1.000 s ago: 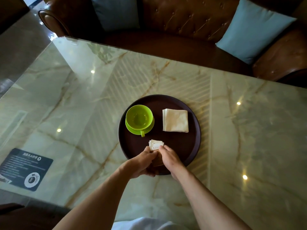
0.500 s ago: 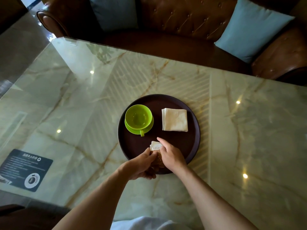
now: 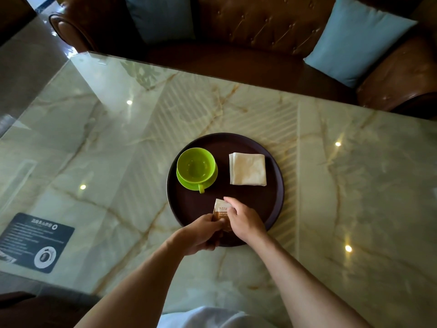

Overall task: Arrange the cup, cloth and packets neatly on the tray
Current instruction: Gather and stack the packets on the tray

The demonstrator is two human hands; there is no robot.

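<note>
A round dark brown tray [image 3: 272, 204] lies on the marble table. On its left half stands an empty green cup [image 3: 195, 166] on a green saucer, handle toward me. A folded cream cloth [image 3: 247, 169] lies flat on the right half. At the tray's near edge a small stack of white-and-brown packets [image 3: 220, 209] rests on the tray. My left hand [image 3: 201, 233] grips the packets' near left side. My right hand [image 3: 244, 220] lies over their right side, forefinger stretched across the top edge. The lower part of the packets is hidden by my fingers.
The pale green marble table [image 3: 94, 162] has a glossy top. A dark printed card [image 3: 35, 242] lies at its near left. Behind the far edge stands a brown leather sofa [image 3: 236, 43] with a blue cushion [image 3: 357, 41].
The packets have come down flat on the tray's near part. My right hand slid forward over them, forefinger now along their top edge. My left hand barely moved.
</note>
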